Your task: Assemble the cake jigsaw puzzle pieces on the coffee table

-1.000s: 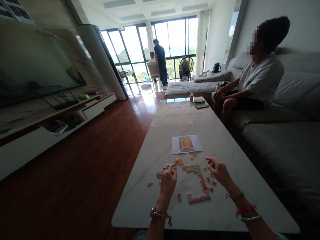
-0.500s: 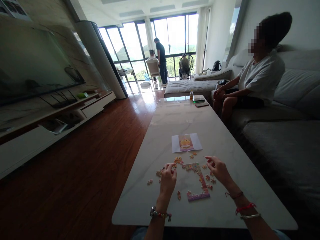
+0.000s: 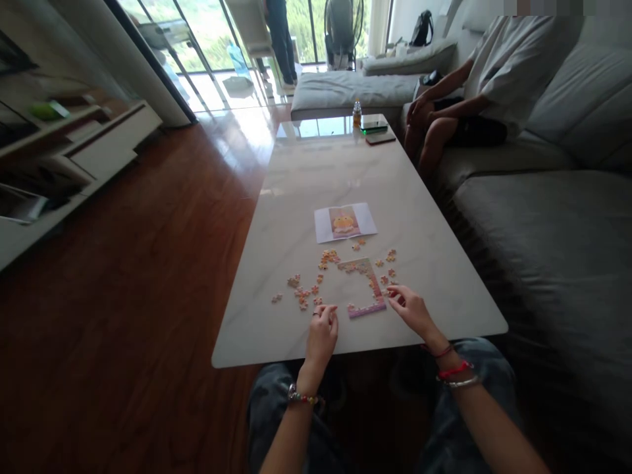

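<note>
A partly joined jigsaw puzzle (image 3: 375, 286) lies on the table, its top, right and bottom strips forming an open frame. At its lower left is my left hand (image 3: 322, 334), fingers curled together; whatever they may hold is too small to make out. My right hand (image 3: 413, 312) is just right of the frame's lower corner, thumb and fingertips closed on a small puzzle piece (image 3: 387, 293). Loose puzzle pieces (image 3: 302, 297) lie to the left, with another cluster (image 3: 328, 258) above the frame and several more on the right. Behind them lies a creased picture sheet (image 3: 345, 222) showing a yellow figure.
The white marble-patterned table (image 3: 276, 336) ends just before my knees. At its far end stand a small bottle (image 3: 357, 113) and two phone-like flat objects (image 3: 374, 124). A person (image 3: 513, 72) sits on the grey sofa (image 3: 543, 217) at right; another stands by the windows.
The view has tipped downward, bringing my knees into sight. My right hand has come down from the upper right to the frame's lower right side; my left has drawn back toward the near edge.
</note>
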`<state>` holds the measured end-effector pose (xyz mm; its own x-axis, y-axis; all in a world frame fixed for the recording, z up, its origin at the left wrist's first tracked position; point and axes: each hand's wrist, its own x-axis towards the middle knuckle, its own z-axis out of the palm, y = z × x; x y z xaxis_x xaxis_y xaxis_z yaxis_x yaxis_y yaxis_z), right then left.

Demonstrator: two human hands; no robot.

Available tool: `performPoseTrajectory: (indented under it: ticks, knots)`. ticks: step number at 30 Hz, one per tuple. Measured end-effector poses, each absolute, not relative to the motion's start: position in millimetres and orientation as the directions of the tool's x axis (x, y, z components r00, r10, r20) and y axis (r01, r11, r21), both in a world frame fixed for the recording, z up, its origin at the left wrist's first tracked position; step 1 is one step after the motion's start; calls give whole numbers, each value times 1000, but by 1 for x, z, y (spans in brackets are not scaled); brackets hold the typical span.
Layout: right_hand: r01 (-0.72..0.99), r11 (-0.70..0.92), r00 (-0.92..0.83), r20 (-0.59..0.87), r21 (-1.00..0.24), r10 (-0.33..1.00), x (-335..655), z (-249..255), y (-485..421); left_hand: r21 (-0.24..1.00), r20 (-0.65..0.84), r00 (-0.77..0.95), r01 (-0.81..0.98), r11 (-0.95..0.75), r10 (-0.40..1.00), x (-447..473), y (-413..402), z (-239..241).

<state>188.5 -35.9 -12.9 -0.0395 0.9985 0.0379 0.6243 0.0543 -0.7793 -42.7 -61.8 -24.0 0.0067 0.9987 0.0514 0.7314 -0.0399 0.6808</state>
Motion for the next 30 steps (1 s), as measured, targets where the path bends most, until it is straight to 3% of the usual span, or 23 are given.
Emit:
performPoseTrajectory:
  ticks: [30]
  knots:
    - [578,31,-7,33,-816,999,185,-20,-34,711,41,-40,703,-1,998,-41,-63,-19]
